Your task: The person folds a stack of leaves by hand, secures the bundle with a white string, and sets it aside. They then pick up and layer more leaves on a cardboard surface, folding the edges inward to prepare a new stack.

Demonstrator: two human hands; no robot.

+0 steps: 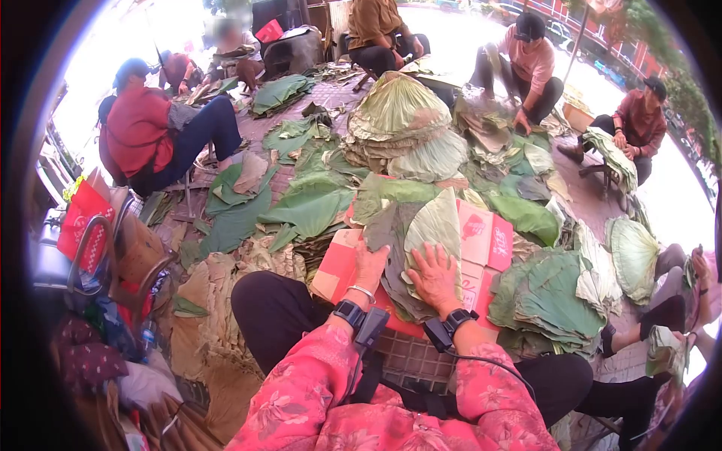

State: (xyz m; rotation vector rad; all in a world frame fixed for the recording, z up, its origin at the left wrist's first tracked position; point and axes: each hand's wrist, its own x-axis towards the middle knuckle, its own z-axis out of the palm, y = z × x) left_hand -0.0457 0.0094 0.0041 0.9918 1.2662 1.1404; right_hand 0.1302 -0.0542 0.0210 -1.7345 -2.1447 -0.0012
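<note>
Both hands rest at a small stack of dried leaves (391, 255) lying on flattened red cardboard (485, 244). My right hand (436, 278) lies spread with its palm down on a pale green leaf (434, 229). At the stack's left edge is my left hand (370, 267), its fingers apart and its thumb near a darker grey-green leaf. Whether it pinches a leaf edge cannot be made out. A green leaf (402, 189) sticks out beyond the far end of the stack.
A tall leaf pile (398, 113) stands ahead. Green leaves (312, 207) spread left, a thick stack (549, 293) lies right. Several people sit around, one in red (139, 128) at left and one (632, 124) at right. Bags and a chair (94, 248) stand at left.
</note>
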